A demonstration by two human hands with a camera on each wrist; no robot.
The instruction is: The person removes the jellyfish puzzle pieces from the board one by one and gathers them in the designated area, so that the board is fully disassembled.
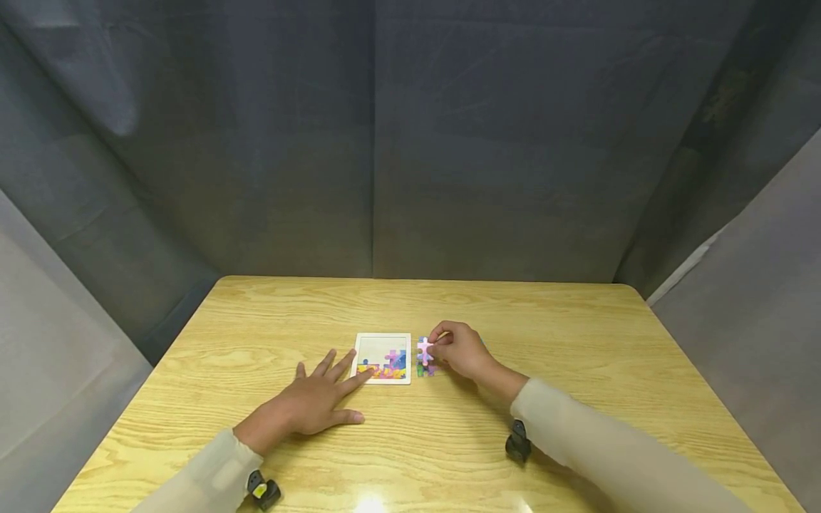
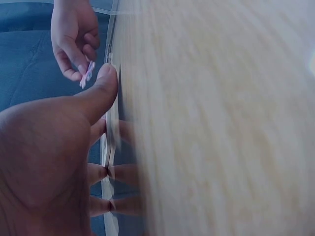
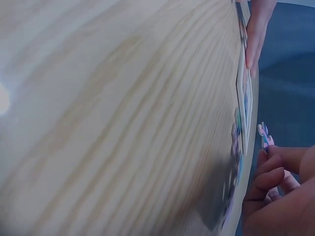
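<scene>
Puzzle piece (image 1: 425, 350), pink and lilac, is pinched between the thumb and forefinger of the right hand (image 1: 463, 353), held up off the wood just right of a square white frame (image 1: 383, 335). Loose pieces (image 1: 420, 370) lie close along the frame's right edge, with a narrow strip of tabletop between. The left hand (image 1: 314, 402) spreads flat with straight fingers at the frame's left edge, its index finger reaching over the near corner and its thumb outside the near edge. Fitted pieces (image 1: 393, 365) line the frame's near side and climb its right side; the far left of its bed shows pale board. Table (image 1: 545, 320) surface spreads wide left and right of the frame; beyond its far edge, wood runs to the table's back edge, before dark cloth (image 1: 500, 142).
</scene>
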